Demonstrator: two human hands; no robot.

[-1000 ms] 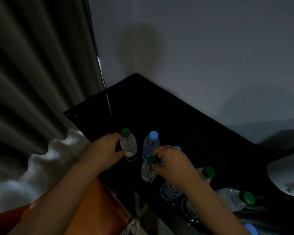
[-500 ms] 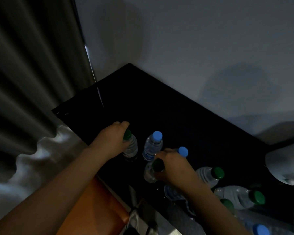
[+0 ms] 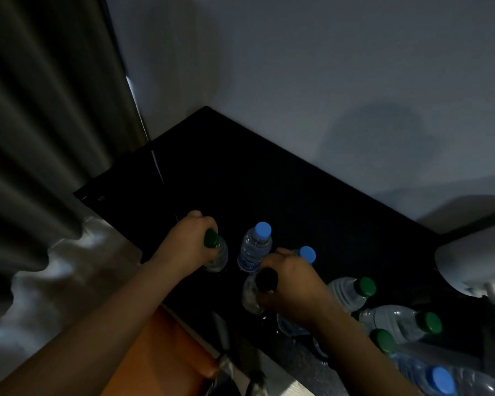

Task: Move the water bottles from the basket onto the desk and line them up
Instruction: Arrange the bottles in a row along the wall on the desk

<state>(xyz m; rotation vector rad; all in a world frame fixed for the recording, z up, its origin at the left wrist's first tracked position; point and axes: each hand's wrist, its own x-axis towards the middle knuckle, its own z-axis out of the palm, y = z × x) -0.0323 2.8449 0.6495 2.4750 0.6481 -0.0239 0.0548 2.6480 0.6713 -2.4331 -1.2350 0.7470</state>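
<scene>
Gripping two of eight bottles (image 3: 255, 250): left hand (image 3: 189, 244), right hand (image 3: 295, 290).

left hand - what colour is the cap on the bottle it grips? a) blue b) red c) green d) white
c: the left hand is curled round the top of the green-capped bottle, and its green cap shows between the fingers.
</scene>
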